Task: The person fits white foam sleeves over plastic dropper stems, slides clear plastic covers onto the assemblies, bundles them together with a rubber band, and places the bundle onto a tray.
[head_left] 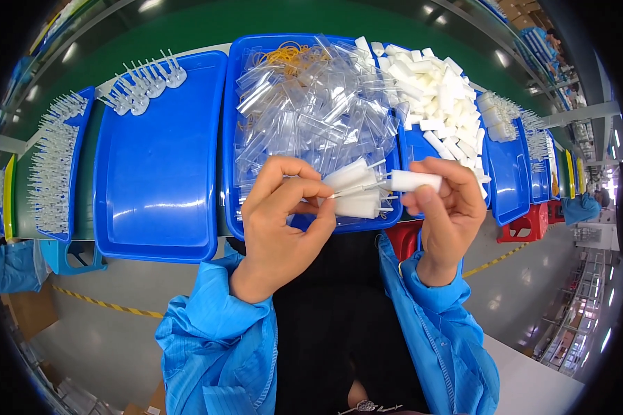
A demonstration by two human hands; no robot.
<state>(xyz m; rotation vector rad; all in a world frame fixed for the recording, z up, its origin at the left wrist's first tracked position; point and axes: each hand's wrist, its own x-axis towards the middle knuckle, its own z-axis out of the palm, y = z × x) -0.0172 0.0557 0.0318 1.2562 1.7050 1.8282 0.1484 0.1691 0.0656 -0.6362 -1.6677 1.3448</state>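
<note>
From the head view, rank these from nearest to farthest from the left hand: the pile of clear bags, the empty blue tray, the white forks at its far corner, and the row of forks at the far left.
1. Clear bags: just beyond the left hand, middle tray.
2. Empty blue tray: to its left.
3. White forks: that tray's far corner.
4. Row of forks: far left.

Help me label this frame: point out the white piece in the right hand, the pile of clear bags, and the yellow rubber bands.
white piece (415, 181), head view, middle of its length
clear bags (311, 111), head view, centre of the pile
yellow rubber bands (284, 52), head view, middle of the tangle
</note>
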